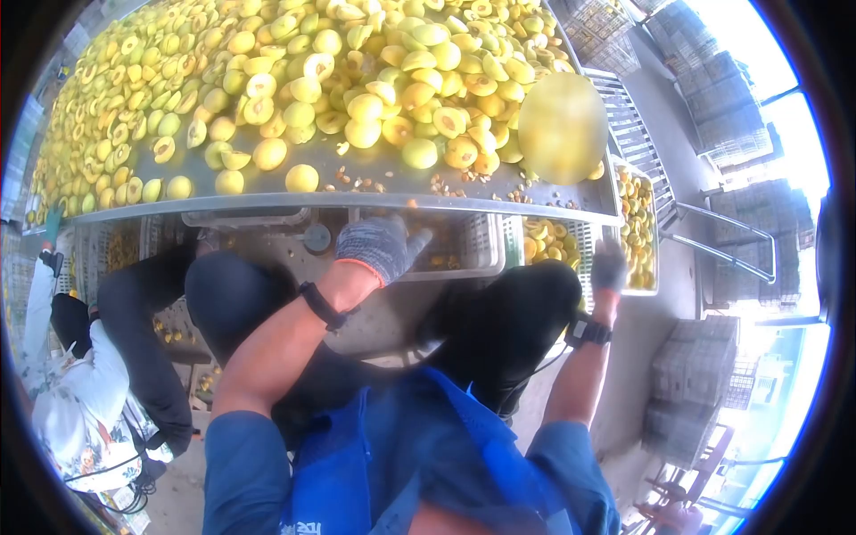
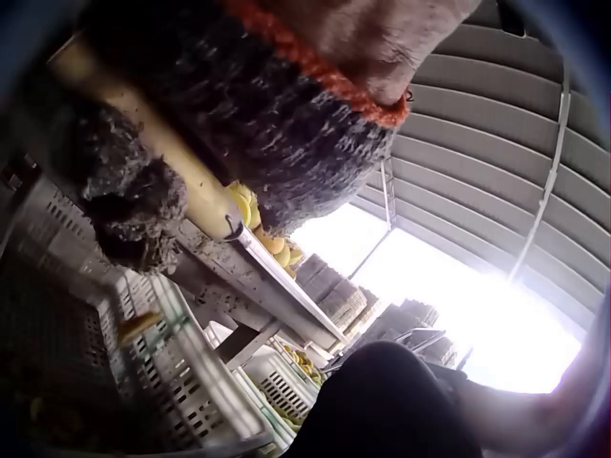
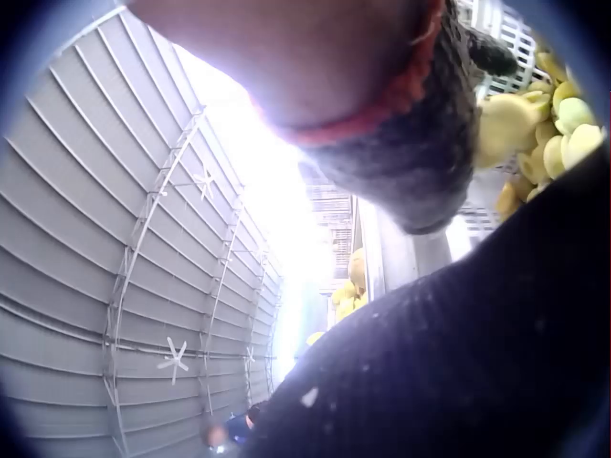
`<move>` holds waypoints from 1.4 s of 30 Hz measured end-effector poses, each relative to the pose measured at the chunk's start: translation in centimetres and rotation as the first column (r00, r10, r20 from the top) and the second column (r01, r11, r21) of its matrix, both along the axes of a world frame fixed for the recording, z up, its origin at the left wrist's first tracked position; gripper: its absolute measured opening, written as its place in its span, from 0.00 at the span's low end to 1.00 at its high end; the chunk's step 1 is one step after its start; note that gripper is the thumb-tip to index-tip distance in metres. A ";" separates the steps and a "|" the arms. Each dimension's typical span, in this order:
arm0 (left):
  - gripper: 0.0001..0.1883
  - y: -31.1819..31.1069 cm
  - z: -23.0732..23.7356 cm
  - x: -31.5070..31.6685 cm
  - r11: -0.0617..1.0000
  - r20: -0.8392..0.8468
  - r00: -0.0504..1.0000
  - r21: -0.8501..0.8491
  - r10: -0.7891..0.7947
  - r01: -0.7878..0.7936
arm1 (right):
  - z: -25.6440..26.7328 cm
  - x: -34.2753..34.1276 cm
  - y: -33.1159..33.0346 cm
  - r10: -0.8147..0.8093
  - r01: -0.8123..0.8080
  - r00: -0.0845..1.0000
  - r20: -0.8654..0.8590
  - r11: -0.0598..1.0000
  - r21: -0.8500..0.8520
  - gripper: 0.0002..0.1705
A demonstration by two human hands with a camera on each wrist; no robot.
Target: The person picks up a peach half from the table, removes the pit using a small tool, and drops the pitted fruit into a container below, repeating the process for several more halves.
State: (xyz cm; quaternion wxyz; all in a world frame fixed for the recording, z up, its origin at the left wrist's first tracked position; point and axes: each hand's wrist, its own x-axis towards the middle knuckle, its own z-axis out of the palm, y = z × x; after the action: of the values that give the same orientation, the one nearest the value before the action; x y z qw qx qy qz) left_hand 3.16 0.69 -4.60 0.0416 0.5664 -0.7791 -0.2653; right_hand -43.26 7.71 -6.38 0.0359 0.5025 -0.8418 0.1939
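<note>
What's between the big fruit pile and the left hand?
Between fruit pile and left hand: brown bits, then the metal table edge. The head view shows it.

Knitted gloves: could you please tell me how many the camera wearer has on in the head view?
2: one grey glove on the left hand, by the near edge of the table; the other glove, blurred, on the right hand, near the table's right corner. Neither seems hidden.

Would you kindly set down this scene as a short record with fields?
Fruit: yellow-green heap on the table, many halved
Brown pieces: scattered near the table's front edge, perhaps pits
Left hand: gloved, by that edge; grip unclear
Right hand: gloved, blurred, near a side crate holding fruit; grip unclear
Below table: perforated white crate
</note>
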 end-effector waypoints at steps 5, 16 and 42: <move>0.20 0.1 -2.4 -0.9 0.981 0.021 0.998 -0.183 -0.059 0.061 | 6.4 10.4 -7.5 0.519 -0.490 0.855 0.021 0.820 -0.297 0.18; 0.13 1.4 -0.7 0.5 0.986 -0.136 0.991 -0.166 0.004 -0.027 | 1.3 27.1 -22.1 0.610 -0.655 0.693 -0.384 0.755 0.018 0.30; 0.11 1.5 2.0 2.7 0.806 -0.800 0.102 0.583 0.591 -0.102 | 2.3 29.8 -9.2 0.350 -0.104 -0.452 0.821 0.893 -0.438 0.25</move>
State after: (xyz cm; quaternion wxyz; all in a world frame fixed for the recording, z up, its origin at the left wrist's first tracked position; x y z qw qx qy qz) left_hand 5.88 2.15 -2.56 0.4700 0.4363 -0.3429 -0.6864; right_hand -13.41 -1.50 -4.11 -0.6796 0.2820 -0.3413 0.5850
